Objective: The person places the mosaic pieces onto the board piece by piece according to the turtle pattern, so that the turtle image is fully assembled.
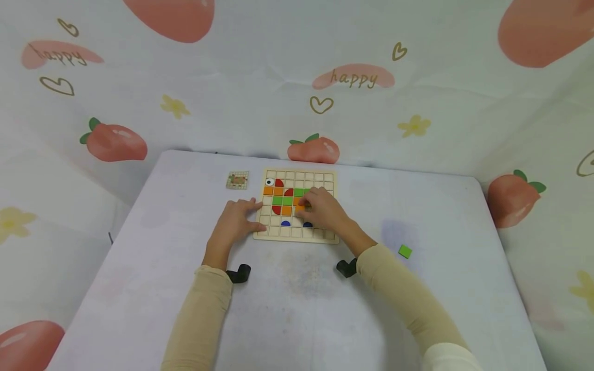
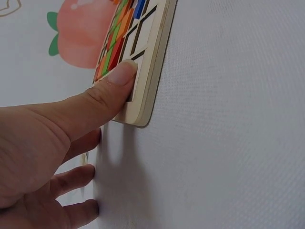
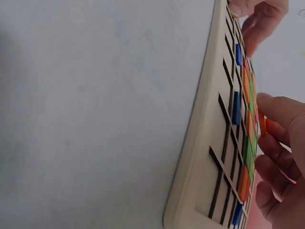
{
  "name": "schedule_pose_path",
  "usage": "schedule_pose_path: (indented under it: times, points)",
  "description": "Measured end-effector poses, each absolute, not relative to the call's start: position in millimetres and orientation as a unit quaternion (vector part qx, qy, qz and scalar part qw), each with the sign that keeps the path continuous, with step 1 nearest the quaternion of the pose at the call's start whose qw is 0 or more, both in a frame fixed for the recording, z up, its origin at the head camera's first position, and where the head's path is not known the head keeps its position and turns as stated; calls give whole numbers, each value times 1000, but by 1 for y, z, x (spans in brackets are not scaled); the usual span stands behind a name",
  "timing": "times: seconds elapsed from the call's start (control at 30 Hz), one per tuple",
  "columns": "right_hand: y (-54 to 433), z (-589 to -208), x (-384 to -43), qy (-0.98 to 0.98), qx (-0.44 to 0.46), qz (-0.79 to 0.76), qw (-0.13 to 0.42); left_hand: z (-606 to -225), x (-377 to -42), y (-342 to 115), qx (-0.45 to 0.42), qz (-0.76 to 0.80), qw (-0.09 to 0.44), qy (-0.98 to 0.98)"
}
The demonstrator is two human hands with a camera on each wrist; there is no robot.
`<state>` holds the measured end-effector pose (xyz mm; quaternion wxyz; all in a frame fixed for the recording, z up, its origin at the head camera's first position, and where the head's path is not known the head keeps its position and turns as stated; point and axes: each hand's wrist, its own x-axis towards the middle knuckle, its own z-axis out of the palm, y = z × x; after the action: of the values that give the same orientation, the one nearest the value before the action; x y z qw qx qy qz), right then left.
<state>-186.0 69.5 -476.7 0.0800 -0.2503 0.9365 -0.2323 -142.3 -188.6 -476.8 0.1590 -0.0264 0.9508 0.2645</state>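
Observation:
A wooden grid board lies on the table, partly filled with orange, green, red and blue pieces. One piece at its upper left shows an eye. Between the thumb and fingers of my right hand, an orange tile is pinched above the board's middle; the hand hides part of the grid. My left hand steadies the left side, its thumb pressing on the corner and its other fingers spread. Blue half-round pieces sit in a lower row.
A small picture card lies left of the board's top. One loose green tile rests on the table to the right. The white table meets a cloth backdrop printed with peaches behind the board.

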Motion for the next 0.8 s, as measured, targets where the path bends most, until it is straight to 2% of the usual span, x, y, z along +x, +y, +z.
schedule_pose_path:
  times: [0.23, 0.8]
  points:
    - [65, -482, -186, 935, -269, -225, 53, -476, -143, -189, -11, 261, 156, 952]
    - [61, -484, -185, 939, -265, -215, 46, -479, -143, -189, -18, 263, 160, 951]
